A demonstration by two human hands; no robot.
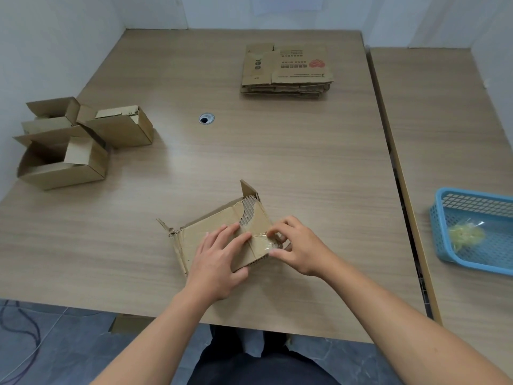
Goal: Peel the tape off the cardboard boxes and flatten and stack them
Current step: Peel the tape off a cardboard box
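Pressing our left hand (219, 255) flat, fingers (223, 232) straight, on the cardboard box (200, 232) near the front edge of the counter (305, 162), we steady it while our right hand (301, 245) pinches the clear tape (259, 241) for peeling.

This looks like a plain office-style workroom. The wood-laminate bench (277, 162) has a round cable grommet (206, 118) set in its top, the usual fitting of an office desk. Behind the grommet and to its left rise bare white partition walls (55, 37). Right of the grommet, a second bench (458, 134) of the same laminate butts against the first. Nearer than the grommet, below the bench edge, grey-blue floor tiles (77, 337) carry a loose dark cable (38, 348).
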